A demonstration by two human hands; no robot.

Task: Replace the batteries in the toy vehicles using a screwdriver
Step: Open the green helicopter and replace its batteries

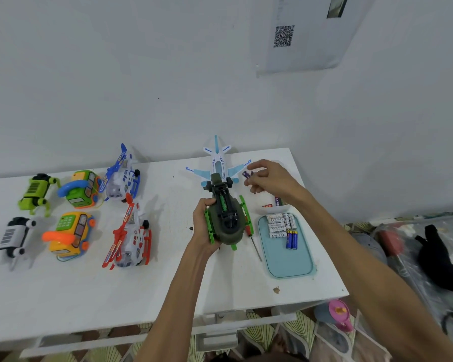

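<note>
The white table (89, 296) is carrying the work. The left hand (205, 228) is gripping the upturned green helicopter (226, 226); its battery bay is standing open, one green cell showing. The screwdriver (254, 242) is lying idle between helicopter and blue tray (288, 265) of batteries (279, 223). Farther back, the right hand (270, 178) is pinching a purple battery (247, 175). Judged status: cells are being exchanged; cover closing is remaining. Six other toys (68, 236) are standing left, condition unknown. A plane (220, 160) is sitting near the white wall (141, 74).
</note>
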